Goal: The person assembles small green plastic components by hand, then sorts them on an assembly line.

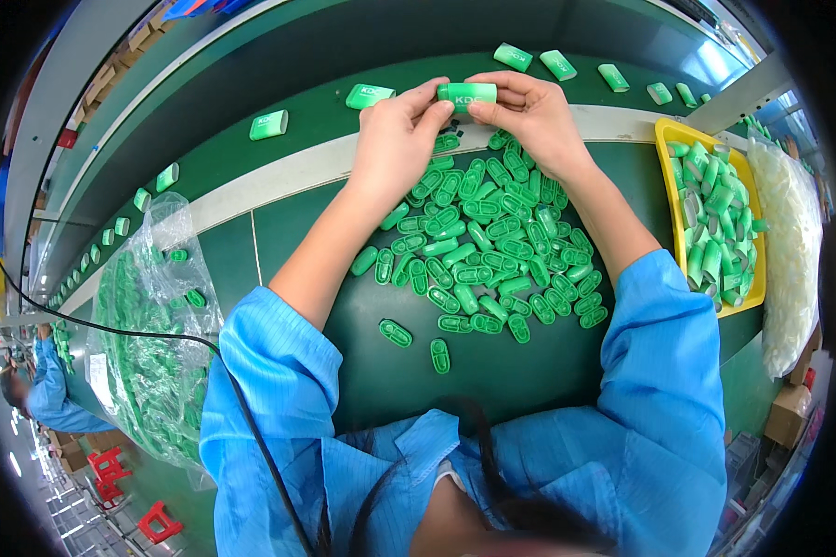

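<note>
A short green-to-white casing (466, 94) is pinched lengthwise between my two hands, at the far edge of the worktable. My left hand (398, 130) has its thumb and fingertips closed on the left end. The right end is gripped by my right hand (537, 116), its thumb against the near side. Just below them on the dark green tabletop spreads a heap of small oval green caps (492, 243), some showing their hollow side. Two caps lie apart from the heap, nearer to me. Whether a cap sits in the held casing's ends is hidden by my fingers.
Similar casings (269, 124) stand spaced along the green conveyor belt (316, 119) beyond a pale rail. To the right, a yellow bin (760, 269) holds many casings, beside a bag of whitish pieces (790, 251). A clear plastic bag (149, 353) of green parts lies left, crossed by a black cable (121, 330).
</note>
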Available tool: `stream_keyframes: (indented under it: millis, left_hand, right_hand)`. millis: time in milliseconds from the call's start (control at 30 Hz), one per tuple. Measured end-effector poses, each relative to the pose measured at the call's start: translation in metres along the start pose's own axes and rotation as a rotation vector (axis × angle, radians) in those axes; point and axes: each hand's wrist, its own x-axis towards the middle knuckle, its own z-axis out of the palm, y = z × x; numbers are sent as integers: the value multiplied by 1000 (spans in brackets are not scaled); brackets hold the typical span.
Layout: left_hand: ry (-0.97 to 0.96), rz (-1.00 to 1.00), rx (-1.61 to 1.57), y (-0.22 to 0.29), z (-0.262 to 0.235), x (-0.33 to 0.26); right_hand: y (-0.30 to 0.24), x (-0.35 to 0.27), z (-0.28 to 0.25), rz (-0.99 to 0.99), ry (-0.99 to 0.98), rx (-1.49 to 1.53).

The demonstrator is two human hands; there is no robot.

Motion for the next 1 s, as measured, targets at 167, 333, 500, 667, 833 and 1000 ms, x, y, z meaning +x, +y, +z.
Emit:
stream_keyframes:
  millis: [167,333,500,667,833,1000]
  left_hand:
    - [178,222,455,17,16,-10]
    - [114,205,519,15,5,2]
    - [88,185,589,14,5,3]
    - [-25,-120,15,-12,-22,29]
    - [4,-58,637,-10,-26,49]
    - [-18,333,730,-3,-26,17]
  right_hand:
    - [-8,-8,16,-136,151,-236]
    - [-1,6,13,-115,144,-308]
    - [4,9,10,-101,103,-243]
    - [4,43,4,-137,-82,-524]
    - [12,88,-22,-245,118,-1447]
    - [21,80,-14,-126,24,-1544]
